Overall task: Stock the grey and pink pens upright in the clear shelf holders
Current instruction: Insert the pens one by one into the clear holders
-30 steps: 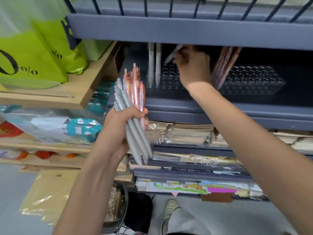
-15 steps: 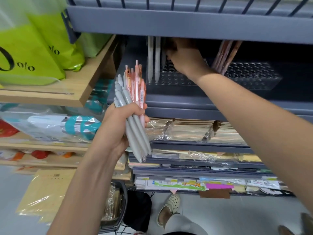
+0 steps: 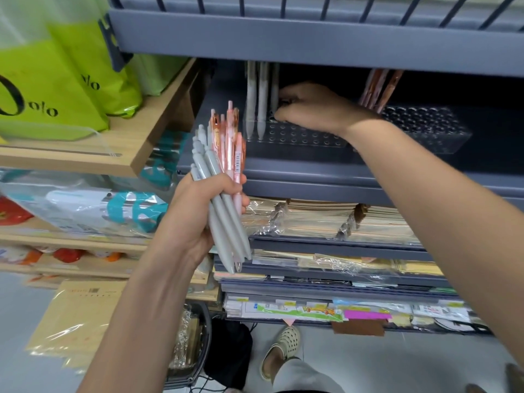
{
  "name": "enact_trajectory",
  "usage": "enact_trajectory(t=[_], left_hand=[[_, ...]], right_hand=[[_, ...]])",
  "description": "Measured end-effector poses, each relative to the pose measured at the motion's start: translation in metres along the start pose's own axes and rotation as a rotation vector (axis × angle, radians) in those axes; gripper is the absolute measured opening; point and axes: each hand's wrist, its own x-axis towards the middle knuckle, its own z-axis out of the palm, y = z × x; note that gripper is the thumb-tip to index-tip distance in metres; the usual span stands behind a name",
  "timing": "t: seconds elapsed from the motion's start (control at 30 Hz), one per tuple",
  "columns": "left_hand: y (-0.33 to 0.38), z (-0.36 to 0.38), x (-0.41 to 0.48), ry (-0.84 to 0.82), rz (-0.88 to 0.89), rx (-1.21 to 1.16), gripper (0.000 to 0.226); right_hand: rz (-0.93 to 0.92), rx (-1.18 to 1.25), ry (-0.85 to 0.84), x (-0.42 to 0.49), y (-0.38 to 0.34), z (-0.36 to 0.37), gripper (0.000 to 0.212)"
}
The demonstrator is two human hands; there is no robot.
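Head view: the step in hand is seating a grey pen in the left clear holder (image 3: 297, 137), which sits on the dark shelf (image 3: 312, 171) at about 12 o'clock. Two grey pens (image 3: 262, 95) stand upright at the holder's left end, and a third grey pen (image 3: 274, 86) stands just beside them. The right hand (image 3: 312, 109) reaches in over the holder with its fingers curled at the foot of that third pen. Whether they pinch it or only touch it I cannot tell. The left hand (image 3: 198, 219), near the centre of the frame, grasps a bundle of pens (image 3: 224, 165), grey to the left and pink to the right, clicker ends up. At 2 o'clock a right clear holder (image 3: 431, 129) carries a few pink pens (image 3: 378, 89) leaning at its left end; most of its holes are bare.

By my judgement the stocking is at an early stage. The next move calls for the right hand to let go once the pen stands firm, then draw one more grey pen from the bundle. That pen wants the next free hole, tip down, lowered clear of the shelf above.
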Motion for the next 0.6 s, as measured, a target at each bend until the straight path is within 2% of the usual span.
enact_trajectory(t=[0.17,0.37,0.5,0.6], left_hand=[[-0.0023,0.0023,-0.0011,-0.012,0.006,0.005,0.045],[-0.0045,0.004,-0.0018,-0.014,0.011,0.005,0.046],[-0.0071,0.0044,-0.0026,-0.018,0.012,0.015,0.039],[-0.0092,0.0045,-0.0041,-0.021,0.008,0.014,0.037]], right_hand=[[-0.022,0.008,-0.037,-0.0035,0.0017,-0.0027,0.047],[-0.043,0.036,-0.068,-0.0049,0.0027,-0.0051,0.045],[-0.04,0.041,-0.061,-0.0065,0.0038,-0.0052,0.044],[0.001,-0.035,-0.026,-0.0078,0.0034,-0.0064,0.052]])
